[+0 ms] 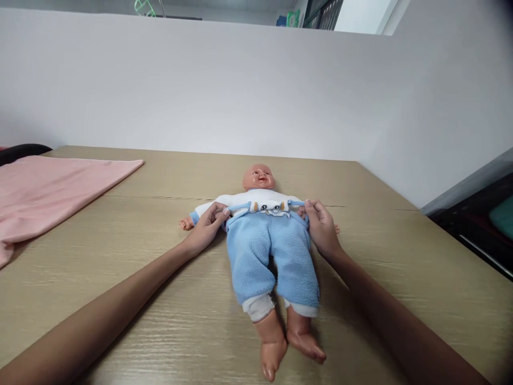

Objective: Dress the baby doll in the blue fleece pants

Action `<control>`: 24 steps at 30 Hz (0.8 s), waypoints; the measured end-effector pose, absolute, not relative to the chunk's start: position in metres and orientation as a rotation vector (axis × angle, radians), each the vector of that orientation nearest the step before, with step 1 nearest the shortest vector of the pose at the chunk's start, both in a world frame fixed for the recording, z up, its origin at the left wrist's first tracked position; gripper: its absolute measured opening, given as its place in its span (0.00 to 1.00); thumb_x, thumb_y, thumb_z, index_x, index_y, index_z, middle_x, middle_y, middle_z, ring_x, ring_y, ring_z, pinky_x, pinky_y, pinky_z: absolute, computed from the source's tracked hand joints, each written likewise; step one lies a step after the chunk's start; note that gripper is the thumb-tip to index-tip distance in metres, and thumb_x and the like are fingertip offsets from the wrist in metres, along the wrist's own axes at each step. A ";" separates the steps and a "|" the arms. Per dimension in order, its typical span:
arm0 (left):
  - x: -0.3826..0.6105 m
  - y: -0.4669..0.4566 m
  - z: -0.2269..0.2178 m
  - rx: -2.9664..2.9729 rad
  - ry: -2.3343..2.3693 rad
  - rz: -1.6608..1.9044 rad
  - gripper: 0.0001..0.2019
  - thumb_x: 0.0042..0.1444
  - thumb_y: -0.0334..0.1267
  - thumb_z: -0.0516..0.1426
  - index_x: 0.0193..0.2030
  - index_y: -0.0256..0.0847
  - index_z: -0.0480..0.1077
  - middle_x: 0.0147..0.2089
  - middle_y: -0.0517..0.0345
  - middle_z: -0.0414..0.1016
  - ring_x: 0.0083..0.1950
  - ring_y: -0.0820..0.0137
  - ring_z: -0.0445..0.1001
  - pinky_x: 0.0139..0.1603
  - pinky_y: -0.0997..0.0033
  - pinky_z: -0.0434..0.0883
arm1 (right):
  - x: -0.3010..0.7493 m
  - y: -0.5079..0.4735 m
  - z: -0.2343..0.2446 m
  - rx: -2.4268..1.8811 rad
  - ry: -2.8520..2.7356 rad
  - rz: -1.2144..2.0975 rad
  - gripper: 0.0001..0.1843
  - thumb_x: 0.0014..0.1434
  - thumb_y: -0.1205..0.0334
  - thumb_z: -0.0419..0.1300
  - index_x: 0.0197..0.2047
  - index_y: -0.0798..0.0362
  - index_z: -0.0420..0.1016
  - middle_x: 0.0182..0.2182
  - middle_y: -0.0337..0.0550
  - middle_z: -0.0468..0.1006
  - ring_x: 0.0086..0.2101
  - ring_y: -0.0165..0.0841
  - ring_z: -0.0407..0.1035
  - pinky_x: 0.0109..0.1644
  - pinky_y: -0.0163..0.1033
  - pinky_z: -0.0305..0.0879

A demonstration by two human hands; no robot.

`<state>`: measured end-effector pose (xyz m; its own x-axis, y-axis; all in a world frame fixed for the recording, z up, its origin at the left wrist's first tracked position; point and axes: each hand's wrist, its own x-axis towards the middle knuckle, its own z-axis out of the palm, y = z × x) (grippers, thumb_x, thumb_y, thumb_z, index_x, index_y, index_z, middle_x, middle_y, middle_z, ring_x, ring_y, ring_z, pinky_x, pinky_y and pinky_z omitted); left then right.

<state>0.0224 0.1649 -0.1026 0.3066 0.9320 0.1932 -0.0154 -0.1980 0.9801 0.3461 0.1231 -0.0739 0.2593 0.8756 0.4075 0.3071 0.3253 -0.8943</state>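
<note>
A baby doll (259, 177) lies on its back on the wooden table, its bare feet toward me. It wears a white top with blue cuffs and fleecy light-blue pants (250, 251). Across its belly is a white patch (269, 207) with a cartoon face, and a thin blue strap runs out from each side. My left hand (210, 222) pinches the left blue strap (239, 206) at the doll's waist. On the other side, my right hand (320, 224) pinches the right blue strap (295, 202). Both straps look pulled outward. Parts of the doll's arms are hidden behind my hands.
A pink cloth (60, 187) lies over the table's left side, hanging past the near-left edge. Behind the table (168, 299) rises a white wall (224, 91). At the far right, beyond the table edge, stands a dark object (473, 214) with something teal on it.
</note>
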 end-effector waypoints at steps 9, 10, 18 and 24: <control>0.031 0.154 -0.091 1.431 0.836 1.138 0.19 0.63 0.57 0.68 0.44 0.43 0.74 0.43 0.59 0.72 0.47 0.64 0.68 0.51 0.67 0.65 | 0.340 0.111 -0.081 -1.316 -1.404 0.211 0.09 0.71 0.50 0.60 0.45 0.45 0.76 0.48 0.49 0.78 0.54 0.48 0.72 0.62 0.55 0.69; 0.033 0.153 -0.091 1.400 0.817 1.141 0.19 0.63 0.57 0.68 0.44 0.43 0.74 0.43 0.59 0.72 0.47 0.65 0.68 0.52 0.67 0.65 | 0.337 0.107 -0.074 -1.290 -1.451 0.115 0.08 0.72 0.53 0.60 0.48 0.46 0.76 0.51 0.50 0.78 0.57 0.48 0.72 0.65 0.56 0.67; 0.040 0.151 -0.089 1.317 0.770 1.239 0.22 0.59 0.58 0.71 0.39 0.42 0.74 0.35 0.63 0.68 0.38 0.69 0.63 0.43 0.69 0.62 | 0.289 0.131 -0.009 -1.099 -1.986 0.034 0.06 0.73 0.64 0.59 0.49 0.49 0.77 0.48 0.47 0.83 0.51 0.43 0.77 0.60 0.49 0.70; 0.039 0.149 -0.091 1.322 0.711 1.256 0.23 0.61 0.60 0.69 0.44 0.43 0.71 0.34 0.66 0.69 0.37 0.70 0.65 0.43 0.70 0.64 | 0.227 0.202 0.023 -1.085 -2.520 0.172 0.11 0.76 0.65 0.56 0.52 0.56 0.79 0.51 0.53 0.85 0.52 0.43 0.78 0.60 0.49 0.69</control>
